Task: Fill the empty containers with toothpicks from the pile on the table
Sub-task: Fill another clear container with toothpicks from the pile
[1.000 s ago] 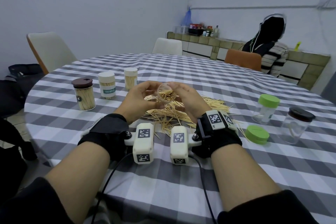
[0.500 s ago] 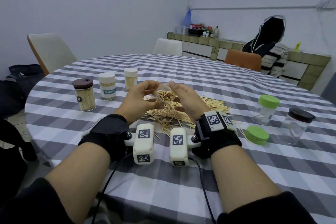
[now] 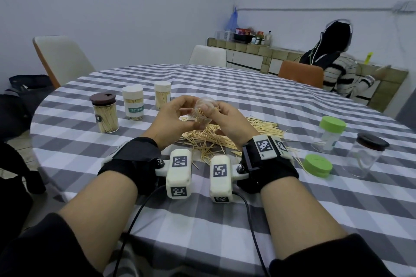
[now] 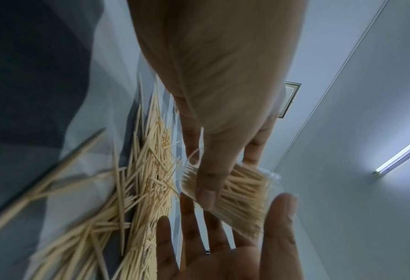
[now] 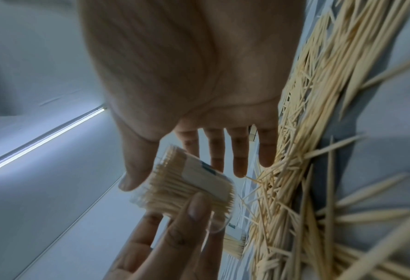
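A small clear container (image 3: 203,112) packed with toothpicks is held tilted between both hands, just above the toothpick pile (image 3: 227,139) on the checked tablecloth. My left hand (image 3: 180,116) grips it from the left; in the left wrist view the left thumb (image 4: 205,189) lies across the container (image 4: 239,195). My right hand (image 3: 222,113) holds it from the right, and the right wrist view shows the right thumb (image 5: 133,170) beside the container (image 5: 187,187), with the fingers behind it. The pile (image 4: 146,161) spreads beneath both hands.
Three filled, lidded containers stand at the left: brown-lidded (image 3: 104,113), labelled white (image 3: 133,102), plain white (image 3: 162,94). At the right are an empty green-lidded jar (image 3: 329,134), a loose green lid (image 3: 317,165) and an empty dark-lidded jar (image 3: 365,155). A person sits back right.
Both hands have turned the clear container a little between them, so its round mouth no longer faces the head camera squarely. The hands stay above the pile.
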